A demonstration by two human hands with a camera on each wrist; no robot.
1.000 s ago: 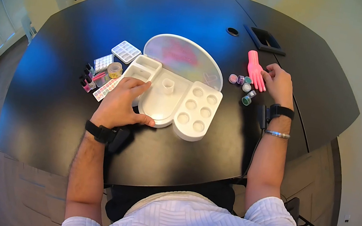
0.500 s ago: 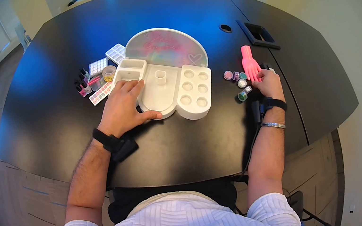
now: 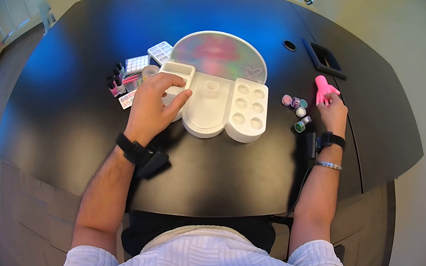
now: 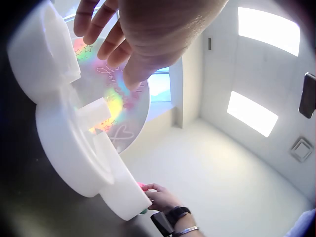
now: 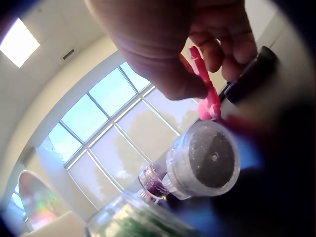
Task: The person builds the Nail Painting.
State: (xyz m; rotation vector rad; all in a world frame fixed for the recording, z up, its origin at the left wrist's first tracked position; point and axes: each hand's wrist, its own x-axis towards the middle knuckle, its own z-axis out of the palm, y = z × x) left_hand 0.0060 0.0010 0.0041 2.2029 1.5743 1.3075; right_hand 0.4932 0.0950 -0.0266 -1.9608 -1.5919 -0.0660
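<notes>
My right hand (image 3: 334, 115) pinches the pink practice hand (image 3: 323, 88) by its finger end, beside the small glitter jars. In the right wrist view a narrow pink part (image 5: 210, 94) of it shows between my thumb and fingers. My left hand (image 3: 155, 102), fingers loosely bent and thumb apart, hovers over the left section of the white organizer (image 3: 204, 127). The left wrist view has this hand (image 4: 148, 37) above the organizer (image 4: 64, 138) with nothing in its grasp. A rounded iridescent panel (image 3: 220, 55) stands upright at the organizer's back; its middle carries a short white post (image 3: 209, 88).
Several glitter jars (image 3: 301, 112) lie between the organizer and my right hand. Left of the organizer are nail polish bottles (image 3: 115, 85), compartment boxes (image 3: 137, 64) and a sticker sheet (image 3: 126, 100). A recessed black table box (image 3: 324, 58) sits farther back on the right.
My left hand has come up off the organizer's front edge. My right hand has taken hold of the pink practice hand, which now looks tilted. The head view has shifted.
</notes>
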